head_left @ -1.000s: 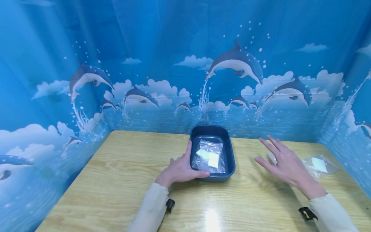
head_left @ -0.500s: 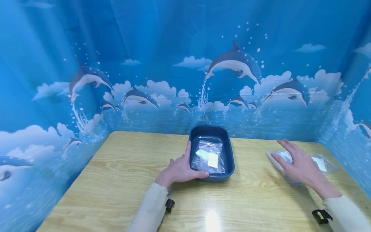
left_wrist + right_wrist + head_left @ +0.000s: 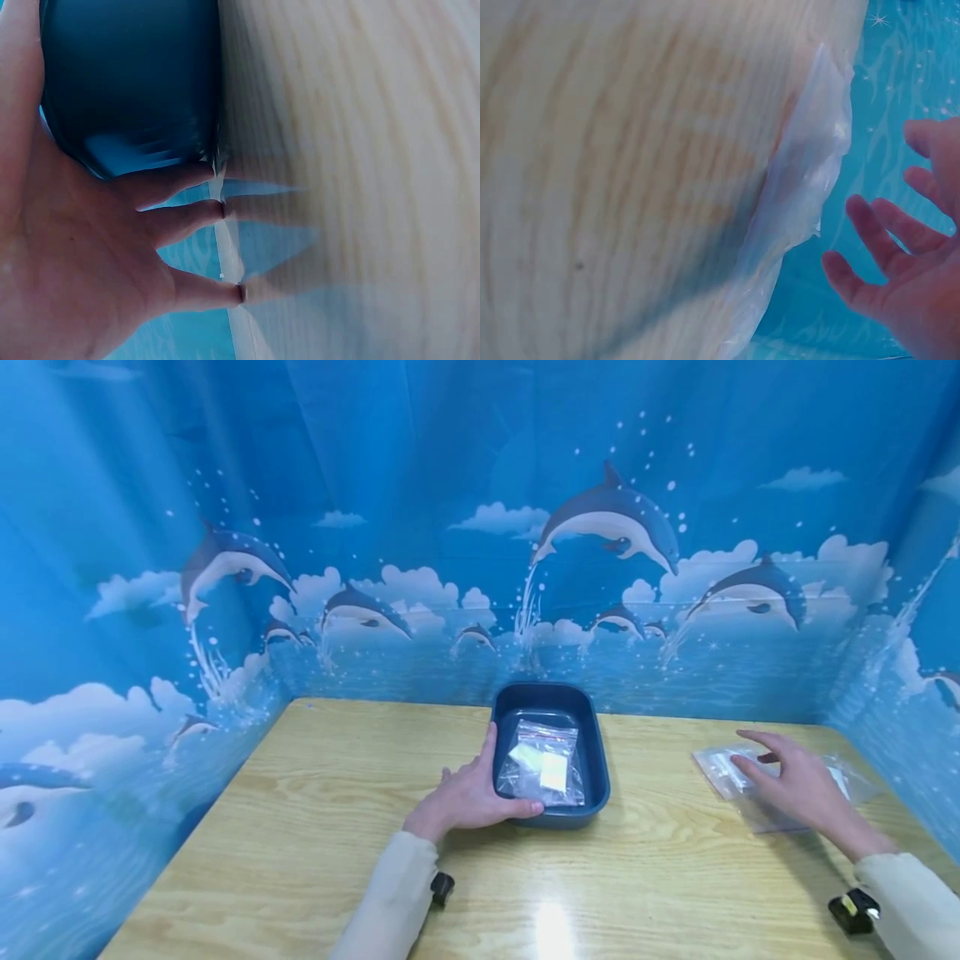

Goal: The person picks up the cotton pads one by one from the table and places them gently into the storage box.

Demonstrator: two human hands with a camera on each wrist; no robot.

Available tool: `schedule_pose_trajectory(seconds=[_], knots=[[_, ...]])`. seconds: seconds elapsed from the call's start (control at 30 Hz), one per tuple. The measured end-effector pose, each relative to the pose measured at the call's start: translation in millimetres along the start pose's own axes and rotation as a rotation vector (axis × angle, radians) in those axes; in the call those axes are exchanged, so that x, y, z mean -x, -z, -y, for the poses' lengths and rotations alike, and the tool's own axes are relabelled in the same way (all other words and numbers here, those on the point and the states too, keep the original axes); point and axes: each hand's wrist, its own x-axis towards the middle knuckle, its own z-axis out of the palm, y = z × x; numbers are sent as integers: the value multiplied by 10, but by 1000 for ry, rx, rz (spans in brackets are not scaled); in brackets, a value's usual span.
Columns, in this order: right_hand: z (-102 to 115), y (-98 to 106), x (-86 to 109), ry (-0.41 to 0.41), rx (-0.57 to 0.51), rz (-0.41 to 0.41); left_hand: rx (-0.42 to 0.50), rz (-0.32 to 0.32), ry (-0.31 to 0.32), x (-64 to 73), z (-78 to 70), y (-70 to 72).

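Note:
My left hand lies against the near left corner of a dark blue plastic tub, thumb on the near rim. In the left wrist view its fingers are straight and splayed, tips at the table. Two clear zip bags with white labels seem to overlap inside the tub. At the right, my right hand hovers over another clear bag, fingers loosely bent. In the right wrist view a gap shows between those fingers and the bag.
A further clear bag lies partly behind the right hand. The wooden table ends at a blue dolphin curtain at the back and sides. Glare marks the table's near middle.
My right hand has moved right and a little down, uncovering more of the clear bag beneath it. Its fingers have bent more. The left hand and the tub have stayed put.

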Motion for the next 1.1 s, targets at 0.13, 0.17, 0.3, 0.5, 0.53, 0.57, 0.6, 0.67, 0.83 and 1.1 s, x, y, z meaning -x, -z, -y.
schedule_pose_trajectory(seconds=[0.13, 0.17, 0.3, 0.5, 0.53, 0.57, 0.6, 0.67, 0.83, 1.1], knots=[[-62, -31, -23, 14, 24, 3, 4, -1, 1, 2, -3, 4], [-75, -42, -27, 18, 32, 7, 5, 0, 0, 4, -6, 4], [-128, -84, -19, 46, 80, 32, 9, -1, -6, 12, -18, 3], [-192, -99, -14, 117, 115, 36, 16, -7, -8, 13, -18, 7], [-196, -98, -16, 126, 121, 39, 16, -7, -8, 12, -17, 8], [-198, -98, -19, 127, 129, 50, 14, -6, -7, 15, -19, 9], [-195, -95, -22, 121, 143, 70, 14, -6, -4, 16, -20, 9], [-176, -81, -28, 98, 172, 120, 13, -4, 1, 17, -20, 8], [-127, -59, -38, 109, 222, 211, 17, -5, 4, 18, -22, 12], [-114, -158, -9, 328, 62, 41, 15, -4, 4, 22, -30, 10]])
